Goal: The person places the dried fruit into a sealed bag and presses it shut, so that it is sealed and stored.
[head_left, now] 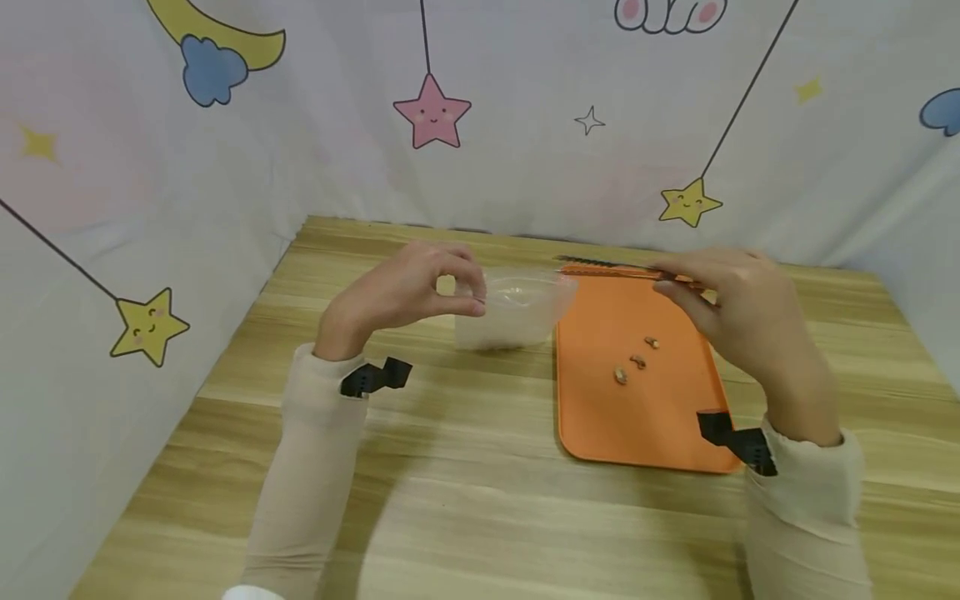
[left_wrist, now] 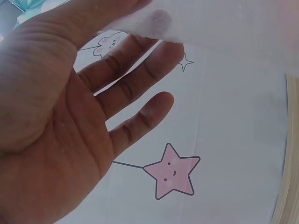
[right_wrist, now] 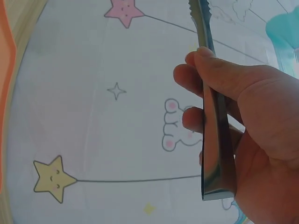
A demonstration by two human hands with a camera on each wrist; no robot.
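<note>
My left hand (head_left: 405,287) pinches the edge of a clear plastic bag (head_left: 506,325) between thumb and fingertips. In the left wrist view the bag (left_wrist: 243,28) stretches away from that pinch, while the other fingers spread loosely below it. My right hand (head_left: 750,308) holds metal tongs (head_left: 615,265) with toothed tips, thumb on one arm and fingers on the other. Their tips point left, toward the bag's right end, with a narrow gap between the arms. No piece shows between the tips. Three small brown pieces (head_left: 637,362) lie on an orange tray (head_left: 637,425).
The tray rests on a wood-grain table (head_left: 465,475), to the right of the bag. Behind the table hangs a white cloth (head_left: 525,183) printed with stars and a moon. Black camera mounts (head_left: 375,377) sit on both sleeved wrists.
</note>
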